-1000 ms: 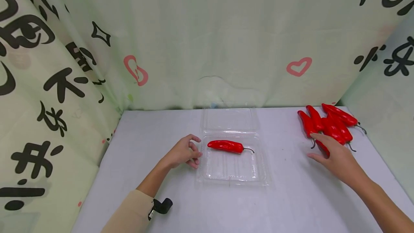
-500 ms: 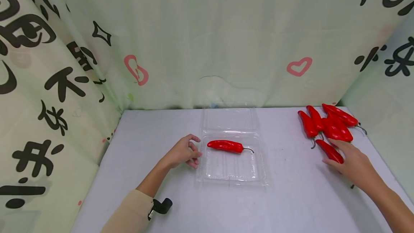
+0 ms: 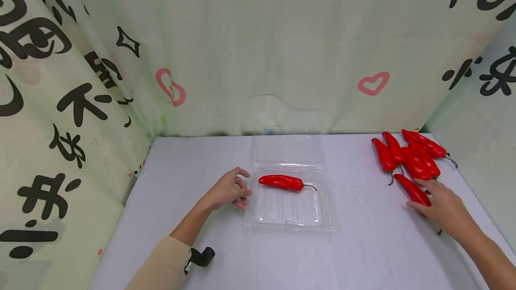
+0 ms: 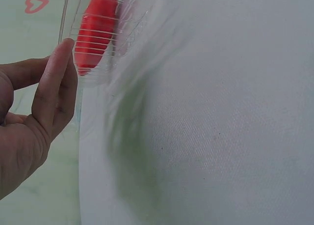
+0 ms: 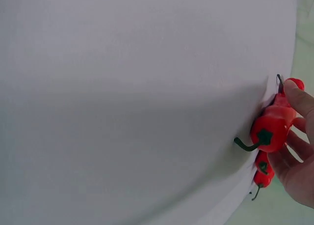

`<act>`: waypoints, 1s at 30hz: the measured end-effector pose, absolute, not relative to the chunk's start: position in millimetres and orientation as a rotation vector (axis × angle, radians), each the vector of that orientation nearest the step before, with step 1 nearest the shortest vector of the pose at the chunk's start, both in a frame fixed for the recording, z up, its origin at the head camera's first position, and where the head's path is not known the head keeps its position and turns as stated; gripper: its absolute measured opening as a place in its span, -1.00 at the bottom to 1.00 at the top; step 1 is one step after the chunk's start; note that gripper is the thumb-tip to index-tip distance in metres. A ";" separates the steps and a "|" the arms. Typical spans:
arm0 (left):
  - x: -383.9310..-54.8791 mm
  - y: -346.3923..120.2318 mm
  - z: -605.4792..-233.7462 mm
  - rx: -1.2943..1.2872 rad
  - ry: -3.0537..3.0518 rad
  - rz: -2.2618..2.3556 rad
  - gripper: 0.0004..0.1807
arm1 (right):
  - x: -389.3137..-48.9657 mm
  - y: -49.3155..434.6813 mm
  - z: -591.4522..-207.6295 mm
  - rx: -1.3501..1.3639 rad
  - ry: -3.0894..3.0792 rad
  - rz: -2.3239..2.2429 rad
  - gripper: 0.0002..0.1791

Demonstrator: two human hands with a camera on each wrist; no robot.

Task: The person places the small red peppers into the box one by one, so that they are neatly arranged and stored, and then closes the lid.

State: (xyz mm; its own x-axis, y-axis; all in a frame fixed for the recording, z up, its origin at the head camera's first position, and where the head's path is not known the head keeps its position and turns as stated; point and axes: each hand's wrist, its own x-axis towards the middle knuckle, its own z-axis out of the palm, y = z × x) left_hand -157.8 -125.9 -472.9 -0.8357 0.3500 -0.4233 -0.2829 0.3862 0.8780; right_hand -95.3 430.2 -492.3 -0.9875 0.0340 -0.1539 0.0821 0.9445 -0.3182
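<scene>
A clear plastic clamshell box (image 3: 288, 214) lies opened out in the middle of the table, its lid folded back. One red chili pepper (image 3: 281, 182) lies sideways in its base, stem to the right. My left hand (image 3: 229, 190) is at the box's left edge, fingers loosely bent, fingertips right at the rim. At the right, my right hand (image 3: 448, 209) has thumb and fingers on either side of the nearest red chili pepper (image 3: 410, 188). In the right wrist view, this chili pepper's green stem (image 5: 251, 145) points away from the palm; fingers partly hide its far side.
Several more red chili peppers (image 3: 415, 162) lie in a heap at the back right, just beyond the right hand. A patterned curtain (image 3: 282, 57) hangs behind the white table (image 3: 193, 160) and along both sides.
My right hand has moved right and toward the near edge, from over the heap down to the nearest chili pepper, and now grips it. The left hand and the box stay put.
</scene>
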 end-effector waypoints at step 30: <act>-159.9 -129.3 -478.3 0.100 2.059 1.510 -0.42 | -94.2 425.4 -490.8 0.086 2.967 -0.472 -0.05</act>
State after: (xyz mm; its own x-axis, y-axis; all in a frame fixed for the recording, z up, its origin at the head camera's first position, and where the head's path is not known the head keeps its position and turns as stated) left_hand -159.9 -129.3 -478.3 -0.8301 0.3848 -0.4035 -0.2692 0.3570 0.8945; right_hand -94.2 425.4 -490.8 -0.9891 0.0348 -0.1430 0.0775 0.9493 -0.3048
